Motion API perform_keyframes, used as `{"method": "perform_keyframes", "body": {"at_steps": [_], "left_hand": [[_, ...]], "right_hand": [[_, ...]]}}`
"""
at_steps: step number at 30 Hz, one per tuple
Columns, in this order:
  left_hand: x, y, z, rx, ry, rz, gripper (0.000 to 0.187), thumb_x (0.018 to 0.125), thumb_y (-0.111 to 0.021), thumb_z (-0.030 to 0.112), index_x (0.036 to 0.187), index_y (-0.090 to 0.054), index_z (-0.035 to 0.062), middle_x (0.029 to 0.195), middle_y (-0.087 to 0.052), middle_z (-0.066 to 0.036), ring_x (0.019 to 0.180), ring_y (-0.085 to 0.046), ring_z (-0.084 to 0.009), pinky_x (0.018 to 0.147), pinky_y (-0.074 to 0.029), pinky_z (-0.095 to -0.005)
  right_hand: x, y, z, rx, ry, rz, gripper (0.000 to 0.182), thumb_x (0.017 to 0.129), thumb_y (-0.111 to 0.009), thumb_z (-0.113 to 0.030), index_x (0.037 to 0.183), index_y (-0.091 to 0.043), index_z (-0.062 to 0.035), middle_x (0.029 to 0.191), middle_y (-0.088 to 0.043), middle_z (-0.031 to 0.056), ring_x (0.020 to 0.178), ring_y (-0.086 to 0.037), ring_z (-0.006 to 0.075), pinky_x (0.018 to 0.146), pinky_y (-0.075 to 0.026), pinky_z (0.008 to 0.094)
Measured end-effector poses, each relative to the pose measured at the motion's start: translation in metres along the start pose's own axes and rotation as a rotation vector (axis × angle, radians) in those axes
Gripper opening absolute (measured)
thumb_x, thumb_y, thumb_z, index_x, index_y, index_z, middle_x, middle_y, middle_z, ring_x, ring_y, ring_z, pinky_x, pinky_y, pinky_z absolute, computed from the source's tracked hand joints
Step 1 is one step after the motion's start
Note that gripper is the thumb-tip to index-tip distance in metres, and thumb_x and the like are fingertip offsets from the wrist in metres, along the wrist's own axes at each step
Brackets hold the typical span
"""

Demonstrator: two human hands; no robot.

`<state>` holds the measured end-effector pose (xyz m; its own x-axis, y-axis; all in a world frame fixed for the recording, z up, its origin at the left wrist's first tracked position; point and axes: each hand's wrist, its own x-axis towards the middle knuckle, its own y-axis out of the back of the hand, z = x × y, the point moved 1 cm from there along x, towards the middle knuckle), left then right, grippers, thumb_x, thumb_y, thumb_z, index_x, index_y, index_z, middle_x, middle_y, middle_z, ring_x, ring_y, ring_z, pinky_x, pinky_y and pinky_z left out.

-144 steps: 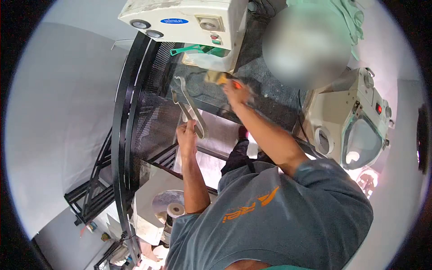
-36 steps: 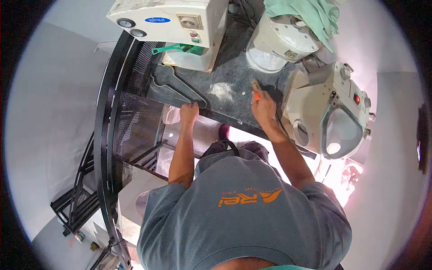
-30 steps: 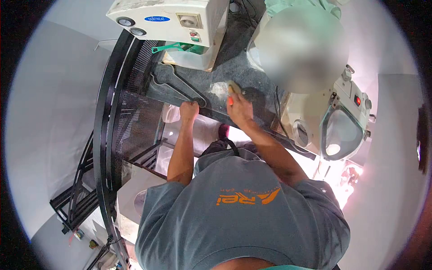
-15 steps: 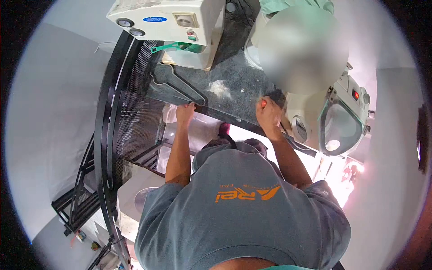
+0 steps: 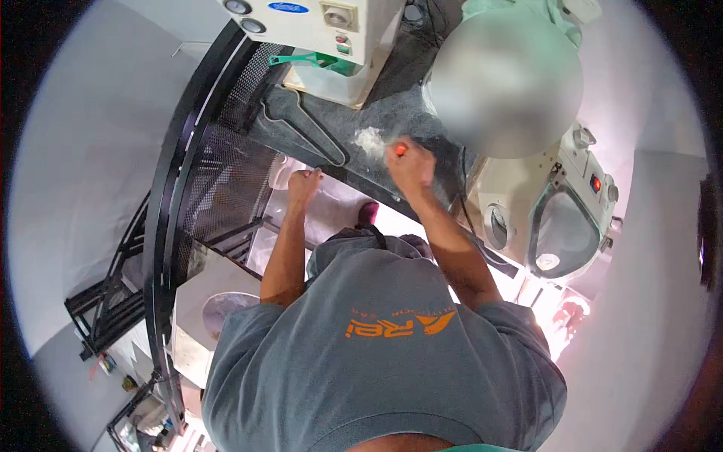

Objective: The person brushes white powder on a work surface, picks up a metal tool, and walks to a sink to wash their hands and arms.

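Observation:
My right hand is closed around a tool with a red handle end, held over the dark bench top. The rest of that tool is mostly hidden by the hand and blurred. Just left of the hand lies a patch of white powder. My left hand is curled at the bench's front edge; whatever its fingers close on is hidden. Above it on the bench rests a long, bent loop of metal, its narrow end near the edge.
A white machine with gauges stands at the back left, a green scoop below it. At right sits a cream cabinet with a triangular window. Black perforated mesh borders the bench's left side.
My right hand has moved left across the bench with the red-handled tool, close to the white powder. My left hand stays near the front edge. The view has shifted slightly.

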<state>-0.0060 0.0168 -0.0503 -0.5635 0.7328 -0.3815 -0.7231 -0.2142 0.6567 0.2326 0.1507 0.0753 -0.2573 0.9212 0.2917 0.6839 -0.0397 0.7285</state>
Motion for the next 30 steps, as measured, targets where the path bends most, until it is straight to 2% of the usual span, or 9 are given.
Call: {"method": "perform_keyframes", "body": {"at_steps": [4,6,9,12,15,18,24,27,30], "left_hand": [[-0.019,0.011,0.016,-0.213,0.152,0.006,0.034,0.081,-0.063,0.035,0.075,-0.074,0.0036,0.074,-0.069,-0.015,0.070,-0.064,-0.0257,0.069,-0.047,-0.0369],[-0.018,0.008,0.015,-0.269,0.151,-0.046,0.033,0.083,-0.063,0.034,0.076,-0.074,0.0037,0.072,-0.069,-0.013,0.068,-0.062,-0.0226,0.068,-0.046,-0.0358],[-0.015,0.006,0.027,-0.259,0.095,-0.062,0.032,0.083,-0.063,0.033,0.077,-0.074,0.0033,0.073,-0.069,-0.012,0.069,-0.062,-0.0221,0.068,-0.046,-0.0353],[-0.020,0.006,0.045,-0.281,0.065,-0.022,0.032,0.084,-0.063,0.032,0.078,-0.074,0.0026,0.075,-0.070,-0.010,0.069,-0.062,-0.0207,0.068,-0.046,-0.0333],[-0.017,0.011,0.059,-0.263,0.003,-0.031,0.031,0.084,-0.063,0.030,0.082,-0.074,0.0014,0.078,-0.071,-0.010,0.071,-0.063,-0.0199,0.069,-0.046,-0.0328],[-0.018,0.017,0.058,-0.294,0.027,-0.066,0.029,0.085,-0.063,0.028,0.085,-0.073,0.0006,0.080,-0.072,-0.010,0.071,-0.062,-0.0185,0.070,-0.045,-0.0327],[-0.022,0.007,0.050,-0.397,-0.004,-0.060,0.026,0.087,-0.063,0.025,0.084,-0.072,0.0002,0.079,-0.071,-0.008,0.069,-0.058,-0.0157,0.067,-0.043,-0.0321],[-0.027,0.016,0.054,-0.389,0.050,-0.045,0.027,0.087,-0.063,0.025,0.082,-0.072,-0.0001,0.079,-0.071,-0.009,0.068,-0.056,-0.0149,0.066,-0.043,-0.0316],[-0.034,0.025,0.055,-0.353,0.089,-0.033,0.029,0.085,-0.064,0.029,0.081,-0.073,0.0009,0.082,-0.070,-0.008,0.075,-0.059,-0.0171,0.072,-0.044,-0.0315]], "right_hand": [[-0.003,0.035,0.025,-0.039,-0.015,0.066,0.019,0.080,-0.062,-0.024,0.073,-0.059,-0.0070,0.067,-0.062,0.0182,0.062,-0.062,0.0387,0.056,-0.049,0.0466],[-0.014,0.035,0.055,-0.128,-0.110,-0.072,0.021,0.081,-0.062,-0.025,0.072,-0.059,-0.0071,0.066,-0.061,0.0187,0.062,-0.062,0.0392,0.055,-0.049,0.0465],[-0.021,0.055,0.057,0.048,-0.117,0.129,0.022,0.083,-0.061,-0.026,0.074,-0.059,-0.0063,0.066,-0.061,0.0195,0.063,-0.062,0.0412,0.056,-0.048,0.0467],[-0.030,0.055,0.072,-0.102,-0.263,0.017,0.023,0.083,-0.061,-0.026,0.075,-0.059,-0.0050,0.068,-0.062,0.0197,0.066,-0.062,0.0421,0.057,-0.048,0.0461],[-0.036,0.081,0.064,-0.168,-0.191,0.137,0.022,0.083,-0.060,-0.026,0.076,-0.059,-0.0047,0.071,-0.063,0.0196,0.068,-0.063,0.0415,0.058,-0.048,0.0467],[-0.037,0.086,0.068,-0.347,-0.256,-0.012,0.020,0.082,-0.060,-0.024,0.078,-0.060,-0.0049,0.075,-0.064,0.0192,0.070,-0.064,0.0400,0.059,-0.049,0.0471],[-0.036,0.016,0.059,-0.060,-0.009,0.018,0.018,0.085,-0.059,-0.022,0.076,-0.059,-0.0063,0.068,-0.062,0.0150,0.065,-0.061,0.0394,0.060,-0.050,0.0433],[-0.021,0.021,0.032,0.013,-0.026,0.073,0.015,0.083,-0.061,-0.019,0.082,-0.061,-0.0039,0.073,-0.063,0.0172,0.067,-0.064,0.0364,0.059,-0.050,0.0435],[0.001,0.040,0.007,0.275,-0.098,0.284,0.018,0.087,-0.059,-0.019,0.081,-0.060,-0.0027,0.068,-0.063,0.0133,0.059,-0.063,0.0284,0.052,-0.047,0.0363]]}}
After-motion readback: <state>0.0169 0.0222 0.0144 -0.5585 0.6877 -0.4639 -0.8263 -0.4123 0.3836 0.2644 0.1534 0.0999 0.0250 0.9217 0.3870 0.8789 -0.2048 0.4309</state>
